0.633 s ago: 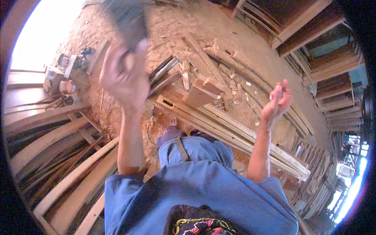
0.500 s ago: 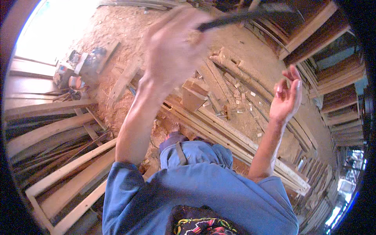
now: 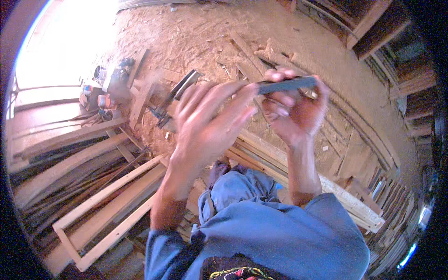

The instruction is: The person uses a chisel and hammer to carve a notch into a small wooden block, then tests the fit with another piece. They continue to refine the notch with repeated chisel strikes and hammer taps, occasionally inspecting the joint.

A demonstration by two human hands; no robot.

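Note:
A dark grey, flat, narrow strip (image 3: 288, 85) spans the gap between my hands; its exact kind I cannot make out. My left hand (image 3: 212, 114) pinches its left end between the thumb and long, outstretched fingers. Around its right end curl the fingers and thumb of my right hand (image 3: 298, 109), palm partly turned up. Both hands are held up above the ground, and slightly blurred. Behind my left hand shows a dark metal tool (image 3: 160, 116), clamp-like in shape and partly hidden.
Pale timber beams (image 3: 340, 200) lie beside my legs on the right. A wooden frame (image 3: 105, 212) and stacked boards (image 3: 51, 186) are at the left. Containers (image 3: 100, 93) stand at the far left, on sawdust-covered ground (image 3: 186, 37). Timber racks (image 3: 378, 32) line the far right.
My left hand has come down with the dark strip. My right hand, free before, has moved left and taken hold of the strip's other end. The view has shifted.

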